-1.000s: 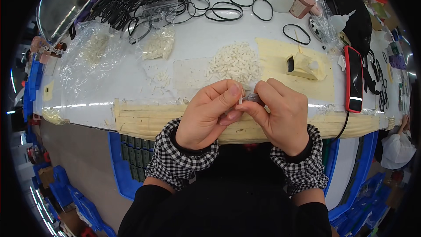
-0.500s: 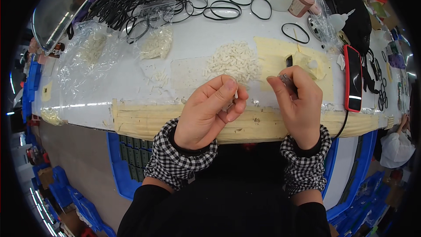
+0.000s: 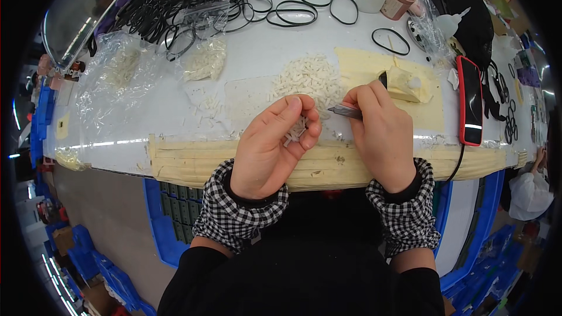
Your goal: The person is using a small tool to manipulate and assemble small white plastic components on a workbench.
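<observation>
My left hand (image 3: 266,149) is closed in front of the pile, thumb against fingertips, with several small white pieces (image 3: 297,131) held in the curled fingers. My right hand (image 3: 383,134) pinches a short grey metal knife blade (image 3: 345,111), its pointed tip turned toward the left hand's fingertips. A small gap shows between the tip and those fingers. Just beyond both hands lies a pile of small white tube-like pieces (image 3: 307,79). Whatever the left thumb and forefinger pinch is too small to make out.
Black rubber loops (image 3: 295,13) crowd the far side. Clear plastic bags (image 3: 206,61) of white pieces lie left. A yellow taped block (image 3: 404,85), a red-framed phone (image 3: 469,102) with its cable, and a pink cup (image 3: 398,1) stand right. Yellow tape (image 3: 234,161) covers the table's front edge.
My right hand has moved left and turned, bringing the blade's tip out toward my left hand. The left hand has shifted slightly, and the white pieces in its fingers now show more.
</observation>
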Tool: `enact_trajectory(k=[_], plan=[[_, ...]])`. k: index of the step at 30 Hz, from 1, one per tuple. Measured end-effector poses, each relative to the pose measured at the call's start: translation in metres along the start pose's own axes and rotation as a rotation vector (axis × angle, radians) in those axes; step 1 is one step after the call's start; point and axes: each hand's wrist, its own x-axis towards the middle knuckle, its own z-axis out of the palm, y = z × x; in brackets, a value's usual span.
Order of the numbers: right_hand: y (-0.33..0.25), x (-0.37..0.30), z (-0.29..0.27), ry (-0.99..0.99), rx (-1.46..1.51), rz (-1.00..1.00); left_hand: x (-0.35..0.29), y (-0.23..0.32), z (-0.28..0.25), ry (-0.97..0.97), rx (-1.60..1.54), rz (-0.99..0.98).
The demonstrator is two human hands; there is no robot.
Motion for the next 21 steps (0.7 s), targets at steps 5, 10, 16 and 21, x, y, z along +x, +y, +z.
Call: enact_trajectory(k=[5, 10, 16, 21], plan=[[-0.007, 0.001, -0.001, 0.111, 0.363, -0.063, 0.000, 0.000, -0.003, -0.061, 0.077, -0.020], [-0.023, 0.002, 0.003, 0.202, 0.449, -0.189, -0.002, 0.004, -0.001, -0.119, 0.141, -0.092], [-0.024, 0.004, 0.000, 0.229, 0.421, -0.272, -0.002, 0.001, -0.007, -0.149, 0.112, -0.071], [-0.026, 0.004, -0.007, 0.209, 0.460, -0.271, -0.002, 0.000, -0.007, -0.122, 0.123, -0.027]])
